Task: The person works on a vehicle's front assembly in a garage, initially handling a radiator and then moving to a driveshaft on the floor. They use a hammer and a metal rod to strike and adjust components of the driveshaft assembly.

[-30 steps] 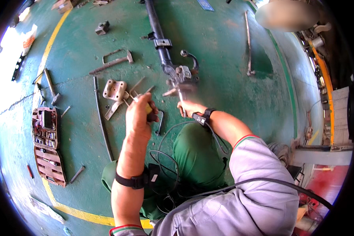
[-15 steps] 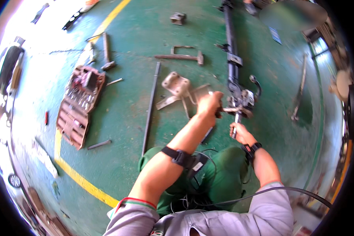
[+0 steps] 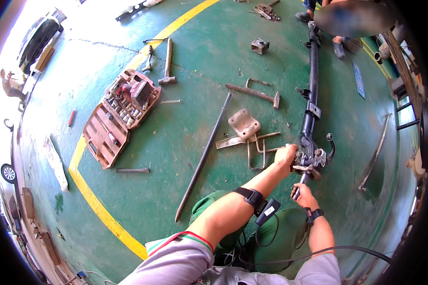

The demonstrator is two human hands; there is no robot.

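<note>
A long black axle (image 3: pixel 312 71) lies on the floor ahead of me, with a metal joint assembly (image 3: pixel 314 159) at its near end. At the left side of this assembly is my left hand (image 3: pixel 286 156), its fingers curled closed. What they grip is hidden behind the hand. Below the assembly, my right hand (image 3: pixel 303 194) is wrapped around a silver metal rod (image 3: pixel 303 178) that points up into it. A curved black arm (image 3: pixel 332 146) sticks out at the right of the joint. Left of my left hand lie a bracket plate with holes (image 3: pixel 244 124) and bent U-shaped rods (image 3: pixel 257 154).
Left of me lie a long steel bar (image 3: pixel 204 152), a hammer (image 3: pixel 257 94), another hammer (image 3: pixel 168 61) and an open brown socket case (image 3: pixel 107 135) holding a power tool. A long rod (image 3: pixel 376 152) lies at right. A person's feet (image 3: pixel 338 50) show at the axle's far end.
The view has shifted, so floor things sit farther right and lower. My left hand has come closer against the joint assembly. My right hand stays on the silver rod.
</note>
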